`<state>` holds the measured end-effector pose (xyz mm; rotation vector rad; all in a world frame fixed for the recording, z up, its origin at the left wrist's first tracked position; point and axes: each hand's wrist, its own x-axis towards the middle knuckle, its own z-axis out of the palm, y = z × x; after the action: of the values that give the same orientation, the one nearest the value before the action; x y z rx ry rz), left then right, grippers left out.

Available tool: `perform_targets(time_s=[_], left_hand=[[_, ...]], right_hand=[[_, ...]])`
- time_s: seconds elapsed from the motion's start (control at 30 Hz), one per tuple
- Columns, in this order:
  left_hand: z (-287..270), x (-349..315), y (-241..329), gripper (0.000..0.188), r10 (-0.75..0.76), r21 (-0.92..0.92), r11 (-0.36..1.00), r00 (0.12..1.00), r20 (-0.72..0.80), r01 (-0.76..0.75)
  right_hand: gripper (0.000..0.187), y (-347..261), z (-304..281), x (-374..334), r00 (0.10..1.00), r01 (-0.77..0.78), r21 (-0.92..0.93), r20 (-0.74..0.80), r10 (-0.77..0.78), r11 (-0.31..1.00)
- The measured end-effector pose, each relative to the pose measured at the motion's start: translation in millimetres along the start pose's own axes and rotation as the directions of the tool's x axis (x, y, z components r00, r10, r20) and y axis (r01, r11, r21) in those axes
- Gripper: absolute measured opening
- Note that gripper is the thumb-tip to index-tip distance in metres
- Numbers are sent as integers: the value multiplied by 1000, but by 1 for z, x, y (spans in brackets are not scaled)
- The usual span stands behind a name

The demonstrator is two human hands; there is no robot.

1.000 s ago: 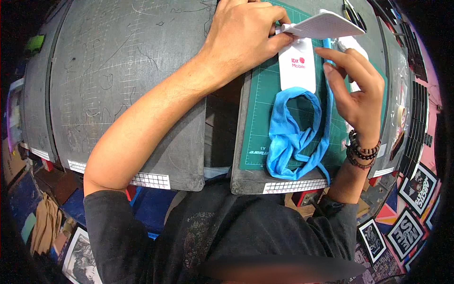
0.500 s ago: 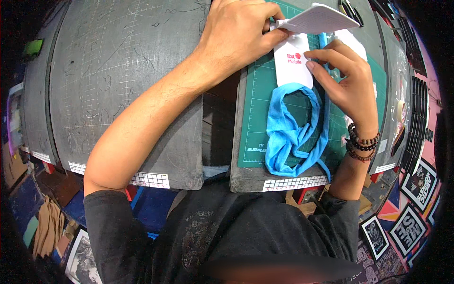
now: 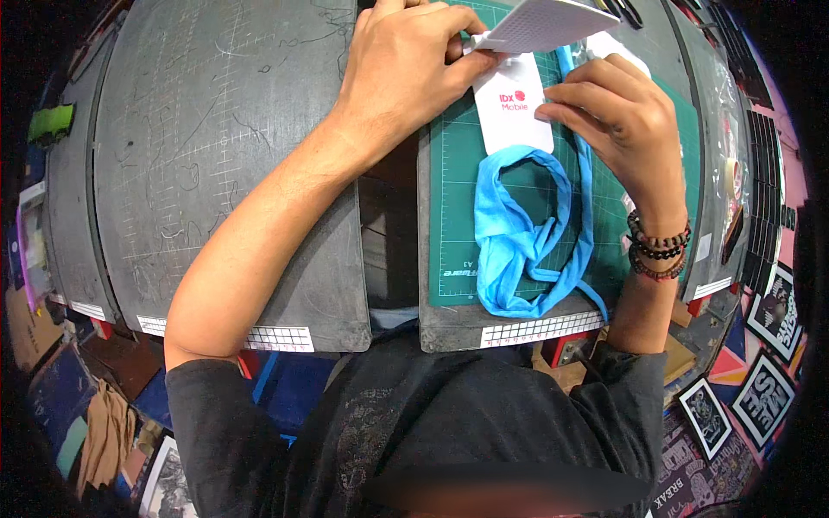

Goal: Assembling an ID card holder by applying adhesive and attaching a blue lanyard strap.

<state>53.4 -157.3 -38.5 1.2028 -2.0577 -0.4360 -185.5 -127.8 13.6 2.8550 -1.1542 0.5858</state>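
A white rectangular card [image 3: 511, 128] with red print lies above a coil of bright blue fabric strip [image 3: 505, 259] on the green cutting mat [image 3: 451, 224]. At the card's far end, a thin white plate [image 3: 553, 24] with a dotted surface tilts upward. My left hand [image 3: 401, 69] pinches the plate's left end between thumb and forefinger; its other fingers are partly hidden. My right hand [image 3: 626, 121] has thumb and forefinger closed at the card's right edge. One stretch of the blue strip runs past the card beneath my right fingers.
Loose dark threads are scattered over the grey table panel [image 3: 233, 173] at left. Dark-handled scissors [image 3: 632, 12] lie at the far right, above a white item [image 3: 615, 50]. A tape roll [image 3: 732, 177] rests near clear plastic. A dark gap separates the two table panels.
The whole scene sits slightly further left in view. The white plate tilts more steeply upward, while both hands keep their pinches on plate and card.
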Motion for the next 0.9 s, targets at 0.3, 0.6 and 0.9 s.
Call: perform_targets(time_s=[0.3, 0.6, 0.9], left_hand=[[2, 0, 0, 24, 56, 30, 998, 998, -23, -55], [1, 0, 3, 24, 32, 48, 998, 999, 0, -32], [1, 0, 1, 23, 47, 46, 998, 999, -26, -46]], right_hand=[[19, -7, -2, 9, 987, 133, -89, -79, -140, 987], [21, -5, 2, 6, 980, 147, -73, -127, -155, 986], [22, -2, 3, 6, 977, 157, -88, -132, -168, 984]])
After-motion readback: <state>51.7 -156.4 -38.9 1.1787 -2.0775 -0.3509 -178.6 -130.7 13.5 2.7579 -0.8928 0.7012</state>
